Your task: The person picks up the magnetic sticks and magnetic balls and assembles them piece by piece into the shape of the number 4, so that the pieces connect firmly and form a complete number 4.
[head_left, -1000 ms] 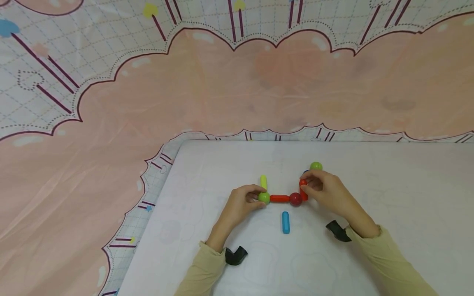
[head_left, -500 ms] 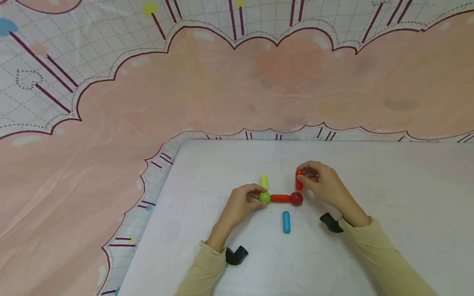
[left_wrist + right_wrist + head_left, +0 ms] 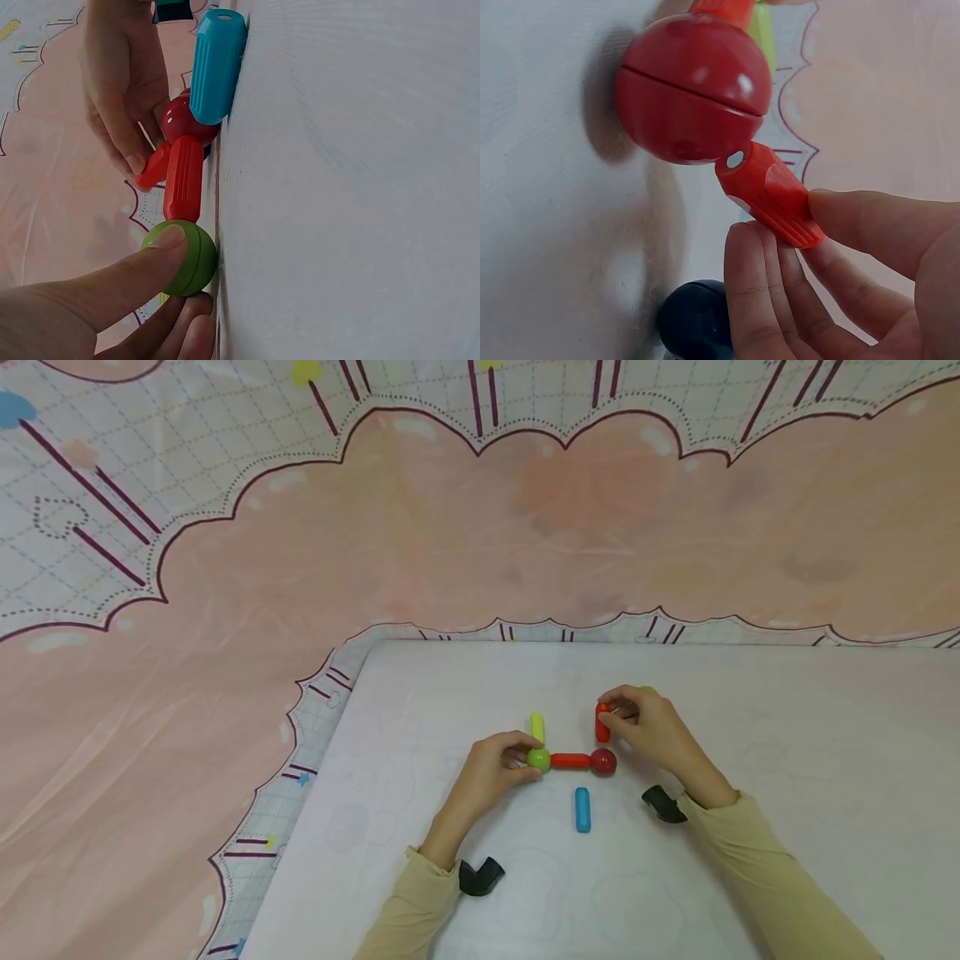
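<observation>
Fingers (image 3: 184,319) (left) pinch green ball (image 3: 197,260); right fingers (image 3: 751,292), red rod (image 3: 771,196), whose silvery end (image 3: 736,159) only right-wrist view shows.

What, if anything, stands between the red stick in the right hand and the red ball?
Nothing visible. The red stick, held by the right hand, has one end right by the red ball; the dark blue ball is not between them.
</observation>
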Tool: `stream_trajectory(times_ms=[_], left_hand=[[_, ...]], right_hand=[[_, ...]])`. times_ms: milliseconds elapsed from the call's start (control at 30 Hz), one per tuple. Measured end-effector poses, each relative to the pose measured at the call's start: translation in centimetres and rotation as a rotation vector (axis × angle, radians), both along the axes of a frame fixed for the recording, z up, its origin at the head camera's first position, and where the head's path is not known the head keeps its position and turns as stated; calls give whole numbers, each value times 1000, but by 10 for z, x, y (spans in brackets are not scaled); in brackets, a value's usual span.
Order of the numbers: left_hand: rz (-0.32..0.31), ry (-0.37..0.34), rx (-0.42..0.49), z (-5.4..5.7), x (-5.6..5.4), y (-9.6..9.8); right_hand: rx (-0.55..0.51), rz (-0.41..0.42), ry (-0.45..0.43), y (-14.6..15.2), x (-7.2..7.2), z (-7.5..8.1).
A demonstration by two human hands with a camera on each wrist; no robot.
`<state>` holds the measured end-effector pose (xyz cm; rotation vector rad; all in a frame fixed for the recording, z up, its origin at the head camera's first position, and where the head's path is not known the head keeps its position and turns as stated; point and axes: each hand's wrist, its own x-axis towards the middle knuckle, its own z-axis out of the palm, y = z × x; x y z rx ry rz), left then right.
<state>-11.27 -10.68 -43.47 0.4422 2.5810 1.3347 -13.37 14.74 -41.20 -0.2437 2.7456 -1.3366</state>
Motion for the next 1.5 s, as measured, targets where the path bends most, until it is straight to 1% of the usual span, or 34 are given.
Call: stream_trajectory(times_ms=[233, 500, 733, 900, 1067, 1333, 1500], left_hand=[[2, 0, 0, 1, 0, 0], [5, 3, 6, 1, 0, 0], [6, -1, 17, 1, 1, 1], [5, 7, 7, 2, 1, 1], [3, 13, 6, 2, 1, 1], [12, 11, -7, 1, 0, 1], [10, 9, -10, 1, 0, 1]], right_hand=[[8, 8, -14, -2, -3, -1], [37, 35, -12, -4, -2, 0], [55, 37, -32, -6, -2, -1], [78, 43, -40, -7, -2, -1], [93, 52, -51, -9, -1, 0], [153, 54, -26, -12, 3, 2], [164, 54, -35, -13, 4, 2]])
